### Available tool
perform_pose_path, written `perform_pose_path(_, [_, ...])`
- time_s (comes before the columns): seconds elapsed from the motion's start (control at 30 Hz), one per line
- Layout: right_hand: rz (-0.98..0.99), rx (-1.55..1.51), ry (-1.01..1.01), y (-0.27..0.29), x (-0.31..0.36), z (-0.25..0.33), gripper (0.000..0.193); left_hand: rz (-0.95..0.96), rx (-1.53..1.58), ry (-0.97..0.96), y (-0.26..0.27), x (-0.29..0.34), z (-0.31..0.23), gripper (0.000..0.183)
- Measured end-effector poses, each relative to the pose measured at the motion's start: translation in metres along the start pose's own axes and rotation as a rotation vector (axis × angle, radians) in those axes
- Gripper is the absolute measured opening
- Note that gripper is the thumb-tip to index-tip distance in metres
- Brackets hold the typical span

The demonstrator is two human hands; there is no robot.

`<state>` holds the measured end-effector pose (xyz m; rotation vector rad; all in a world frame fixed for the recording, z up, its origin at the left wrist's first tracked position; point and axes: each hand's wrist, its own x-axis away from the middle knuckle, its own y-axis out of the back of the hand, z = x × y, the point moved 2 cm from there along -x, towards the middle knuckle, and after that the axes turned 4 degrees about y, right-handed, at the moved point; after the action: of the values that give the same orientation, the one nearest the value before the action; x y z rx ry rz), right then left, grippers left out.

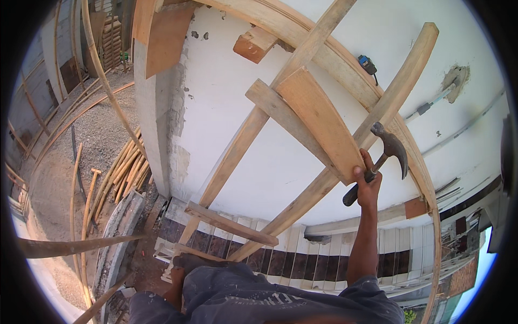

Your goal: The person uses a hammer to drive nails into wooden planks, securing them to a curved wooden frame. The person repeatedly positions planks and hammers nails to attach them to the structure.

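Note:
My right hand [369, 188] is closed round the handle of a claw hammer [394, 147], with the dark head pointing up. The thumb and a finger of that hand also press on the near end of a flat wooden board [321, 121]. This board slants across a ladder-like wooden frame, beside a second, narrower crosspiece [286, 119]. Down low, close to my body, my left hand [177, 274] is near the lower rungs; its fingers are too small and partly hidden to make out.
Lower rungs [232, 224] join the two long rails. A curved-looking timber beam [345, 65] runs along the white wall, with a small blue-and-black tool [367, 65] on it. Bamboo poles [127, 167] lie on gravel at left, past a concrete column [154, 119].

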<state>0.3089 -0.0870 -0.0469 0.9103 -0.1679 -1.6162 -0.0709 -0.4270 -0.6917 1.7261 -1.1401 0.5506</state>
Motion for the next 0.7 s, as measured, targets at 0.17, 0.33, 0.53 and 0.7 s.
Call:
perform_pose_path(0.17, [0.071,-0.123,-0.024,-0.004,-0.001,-0.015,0.077,-0.131,0.014,-0.033,-0.012,-0.004,0.010,0.030])
perform_pose_path(0.33, [0.044,-0.163,0.074,-0.007,0.001,-0.017,0.069,-0.156,-0.032,-0.214,0.016,0.011,0.010,0.027])
perform_pose_path(0.53, [-0.011,-0.143,0.035,-0.007,0.003,-0.022,0.065,0.242,0.525,0.246,0.026,0.014,0.025,0.031])
perform_pose_path(0.7, [-0.040,-0.157,0.014,-0.007,0.002,-0.024,0.065,0.114,-0.051,-0.125,-0.011,-0.004,0.031,0.035])
